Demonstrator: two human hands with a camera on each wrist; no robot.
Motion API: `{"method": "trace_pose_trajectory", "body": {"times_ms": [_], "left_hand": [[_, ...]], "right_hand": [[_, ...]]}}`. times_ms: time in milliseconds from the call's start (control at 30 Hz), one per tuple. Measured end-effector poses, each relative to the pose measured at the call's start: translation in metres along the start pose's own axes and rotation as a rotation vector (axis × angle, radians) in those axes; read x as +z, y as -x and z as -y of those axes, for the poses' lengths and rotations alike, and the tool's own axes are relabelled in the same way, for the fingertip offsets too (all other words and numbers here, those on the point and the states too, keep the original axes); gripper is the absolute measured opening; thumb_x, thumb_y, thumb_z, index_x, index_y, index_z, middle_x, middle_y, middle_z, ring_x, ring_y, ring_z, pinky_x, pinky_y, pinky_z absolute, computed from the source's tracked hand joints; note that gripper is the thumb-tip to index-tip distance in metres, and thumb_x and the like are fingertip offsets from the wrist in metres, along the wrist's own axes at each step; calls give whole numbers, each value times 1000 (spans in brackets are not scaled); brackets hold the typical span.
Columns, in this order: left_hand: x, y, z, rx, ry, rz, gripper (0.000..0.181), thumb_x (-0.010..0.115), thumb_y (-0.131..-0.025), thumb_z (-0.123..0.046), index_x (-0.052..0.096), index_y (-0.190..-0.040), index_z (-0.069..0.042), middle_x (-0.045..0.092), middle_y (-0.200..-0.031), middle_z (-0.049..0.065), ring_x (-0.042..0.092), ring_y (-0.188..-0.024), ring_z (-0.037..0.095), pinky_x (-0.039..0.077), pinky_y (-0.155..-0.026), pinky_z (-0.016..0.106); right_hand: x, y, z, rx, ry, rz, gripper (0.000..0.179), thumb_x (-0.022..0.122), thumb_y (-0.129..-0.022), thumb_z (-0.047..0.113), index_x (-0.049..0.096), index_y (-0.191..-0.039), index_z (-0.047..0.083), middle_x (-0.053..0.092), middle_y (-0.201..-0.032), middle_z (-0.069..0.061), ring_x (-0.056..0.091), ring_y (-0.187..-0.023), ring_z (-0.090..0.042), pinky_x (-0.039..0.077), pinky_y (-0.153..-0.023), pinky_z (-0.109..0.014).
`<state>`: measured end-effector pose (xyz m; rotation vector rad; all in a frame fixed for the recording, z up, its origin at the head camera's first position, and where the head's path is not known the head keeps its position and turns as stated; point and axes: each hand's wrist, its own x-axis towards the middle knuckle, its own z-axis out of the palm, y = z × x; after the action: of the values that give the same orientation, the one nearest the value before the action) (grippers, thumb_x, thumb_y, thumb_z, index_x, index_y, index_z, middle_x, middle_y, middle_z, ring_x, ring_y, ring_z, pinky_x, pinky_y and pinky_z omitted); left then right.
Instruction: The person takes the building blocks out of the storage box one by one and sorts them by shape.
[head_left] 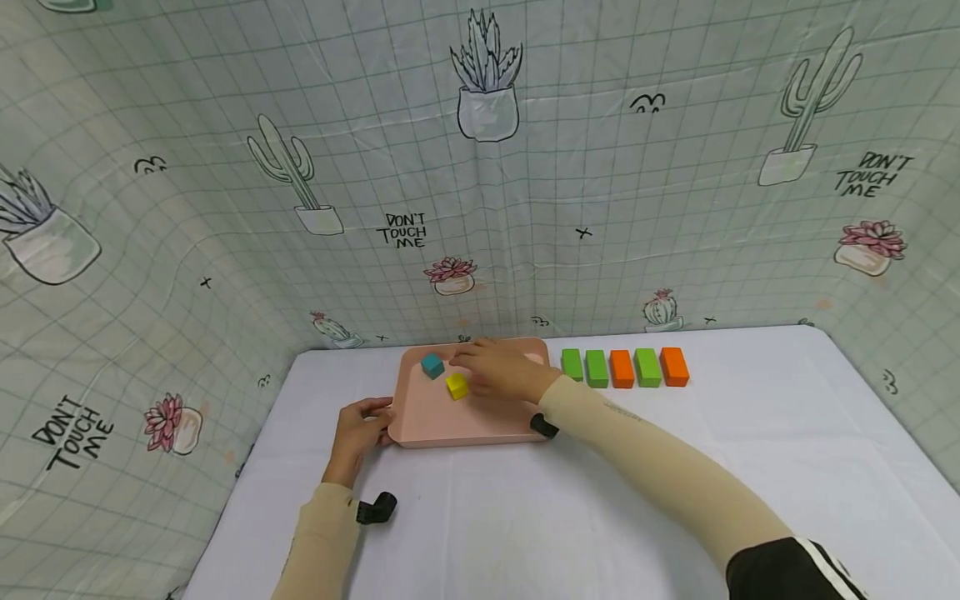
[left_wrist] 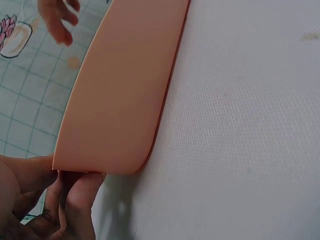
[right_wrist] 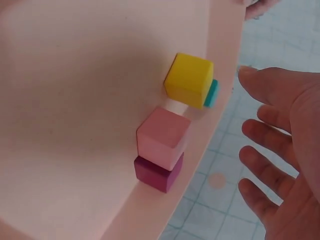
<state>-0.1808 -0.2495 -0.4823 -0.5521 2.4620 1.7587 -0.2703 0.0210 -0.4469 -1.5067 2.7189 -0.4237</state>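
Observation:
A shallow pink tray (head_left: 427,422) lies on the white table. My left hand (head_left: 360,431) pinches its left rim, the thumb at the edge and fingers curled beneath, as the left wrist view shows. Over the tray my right hand (head_left: 501,372) hovers with fingers spread and nothing held (right_wrist: 280,145). Inside are a teal cube (head_left: 432,366) and a yellow cube (head_left: 457,386), close to the right fingertips. The right wrist view adds a pink cube (right_wrist: 162,137) and a purple cube (right_wrist: 157,175), one beside the other; in the head view the right hand hides both.
Right of the tray stands a row of blocks, with green blocks (head_left: 597,368) and orange blocks (head_left: 622,369) mixed. Behind the white table (head_left: 480,517) hangs a gridded cloth (head_left: 570,167) with plant drawings. Each wrist carries a small black camera (head_left: 377,508).

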Motion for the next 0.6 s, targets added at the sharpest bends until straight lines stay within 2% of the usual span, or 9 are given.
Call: {"method": "trace_pose_trajectory", "body": {"times_ms": [400,600], "left_hand": [[0,3,-2,2,15,-1,30,65,-101,4,66,-130,12,63,-104,16,61,-67,11,54,-55,20],[-1,3,-3,10,12,3,30,65,-101,3,67,-129,13,63,-103,15,60,-66,10,54,-54,20]], "right_hand": [[6,-19,3,42,33,130,41,73,-101,12,66,-141,7,64,-143,-8,54,-139,-31,39,-122,-47],[8,-23,6,23,60,152,35,76,-99,12,73,-134,12,70,-132,-4,58,-132,-28,40,-122,-46]]}}
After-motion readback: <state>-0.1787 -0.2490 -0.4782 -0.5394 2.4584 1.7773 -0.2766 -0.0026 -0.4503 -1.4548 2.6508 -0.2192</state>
